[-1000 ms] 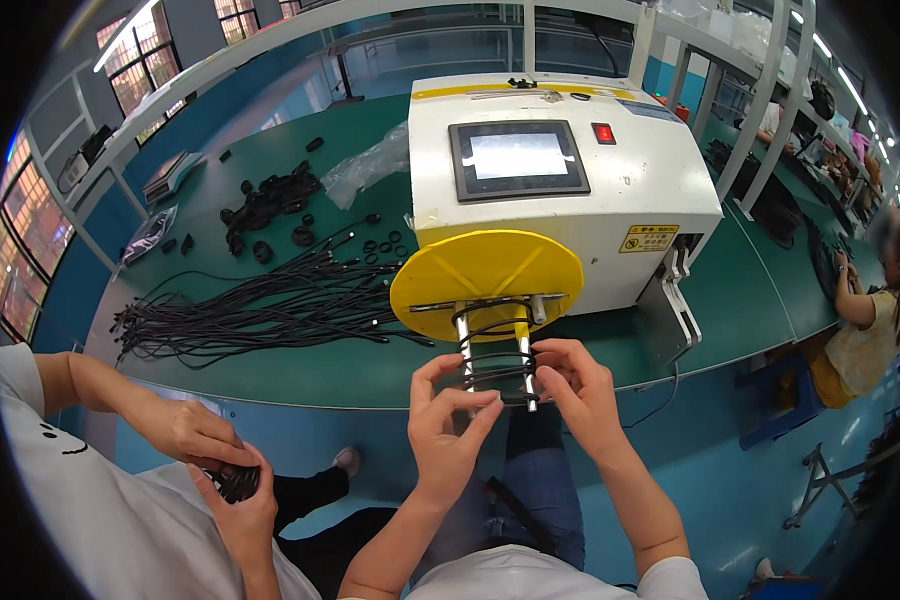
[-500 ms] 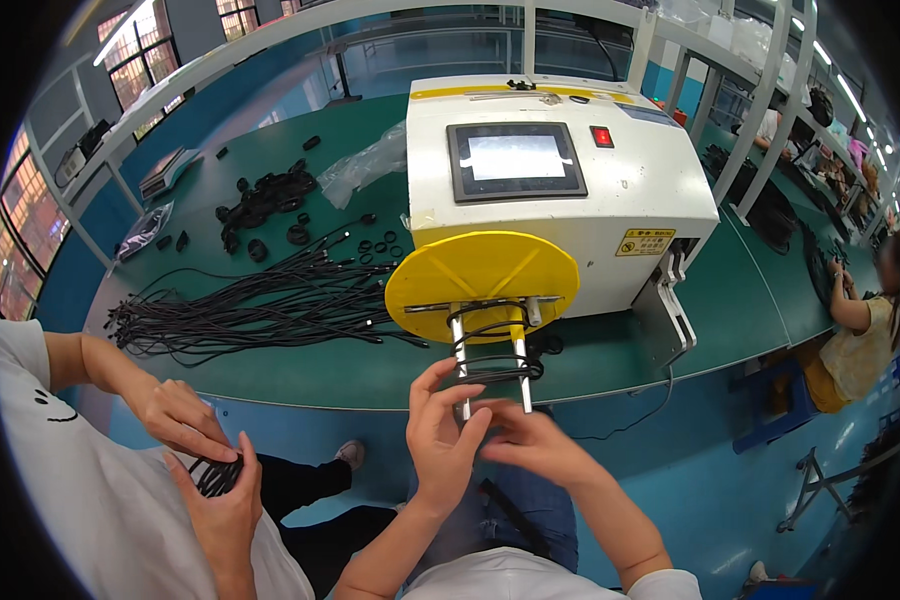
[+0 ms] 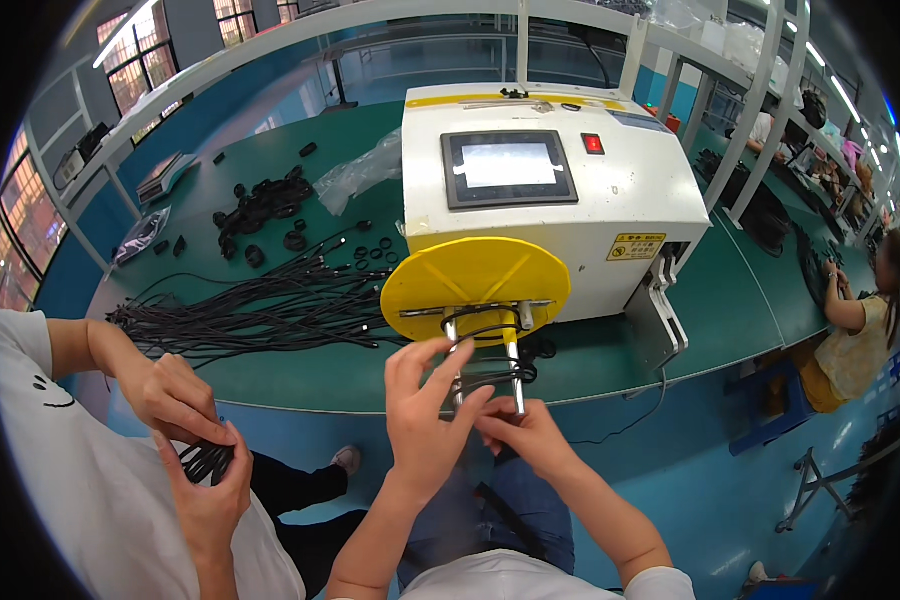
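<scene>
A white winding machine [image 3: 590, 200] carries a round yellow disc [image 3: 475, 280] with two metal prongs pointing toward me. Around the prongs runs a black cable [image 3: 488, 378], wound in several loops. My left hand [image 3: 422, 425] is at the left prong, thumb and fingers apart, the fingertips beside the loops and slightly blurred. Below the right prong's tip, my right hand [image 3: 535, 437] has its thumb and fingers pinched together; what they hold is hidden. The fingertips of both hands nearly meet under the loops.
On the green table [image 3: 300, 385] lie a bundle of black cables [image 3: 260, 310], a pile of black parts [image 3: 265, 205] and clear plastic film [image 3: 360, 175]. At left, a co-worker's hands [image 3: 195, 430] hold a coiled black cable [image 3: 205, 460]. Another person [image 3: 855, 330] sits at far right.
My left hand has moved a little up and left along the left prong. My right hand has shifted slightly, its fingers drawn together. The view has tilted slightly.
</scene>
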The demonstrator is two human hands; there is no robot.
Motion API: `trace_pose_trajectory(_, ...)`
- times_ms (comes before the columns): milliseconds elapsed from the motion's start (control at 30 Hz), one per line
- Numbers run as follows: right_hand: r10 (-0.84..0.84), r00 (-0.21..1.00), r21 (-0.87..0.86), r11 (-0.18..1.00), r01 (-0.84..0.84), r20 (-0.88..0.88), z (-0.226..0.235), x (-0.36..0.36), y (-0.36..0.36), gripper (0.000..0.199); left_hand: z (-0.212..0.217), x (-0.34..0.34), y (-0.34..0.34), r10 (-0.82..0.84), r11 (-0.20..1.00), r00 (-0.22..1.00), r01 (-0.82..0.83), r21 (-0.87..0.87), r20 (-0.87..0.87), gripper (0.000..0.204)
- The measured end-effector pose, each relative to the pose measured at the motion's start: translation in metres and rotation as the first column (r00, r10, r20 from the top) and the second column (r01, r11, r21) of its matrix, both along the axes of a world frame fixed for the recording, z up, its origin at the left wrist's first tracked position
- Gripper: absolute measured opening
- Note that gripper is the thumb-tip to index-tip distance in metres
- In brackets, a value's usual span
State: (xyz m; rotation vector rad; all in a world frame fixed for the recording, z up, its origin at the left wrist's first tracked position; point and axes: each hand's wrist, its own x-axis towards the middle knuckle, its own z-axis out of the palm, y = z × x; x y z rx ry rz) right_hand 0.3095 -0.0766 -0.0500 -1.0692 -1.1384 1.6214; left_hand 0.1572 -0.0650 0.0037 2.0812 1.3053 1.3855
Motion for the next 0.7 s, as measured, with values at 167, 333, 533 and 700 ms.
trace_pose_trajectory(167, 0.056, 0.990, 0.033, 0.998, -0.052, -0.132, 0.003, -0.008, -0.001, 0.013, 0.010, 0.009, 0.007, 0.005, 0.978, 0.969, 0.047, 0.205, -0.248, 0.054)
trace_pose_trajectory(333, 0.004, 0.983, -0.057, 0.998, -0.014, -0.183, 0.009, -0.004, -0.006, 0.012, 0.016, 0.005, 0.009, 0.039, 0.986, 0.910, 0.033, 0.166, -0.412, 0.055)
trace_pose_trajectory(533, -0.037, 0.982, -0.055, 0.998, 0.027, -0.183, 0.019, 0.008, -0.015, 0.013, 0.022, -0.002, 0.006, -0.023, 0.992, 0.878, 0.079, 0.099, -0.477, 0.056)
trace_pose_trajectory(700, -0.102, 0.975, 0.046, 0.992, 0.113, -0.199, 0.021, 0.014, -0.018, 0.013, 0.020, -0.010, 0.003, -0.103, 0.993, 0.899, 0.114, -0.001, -0.426, 0.060)
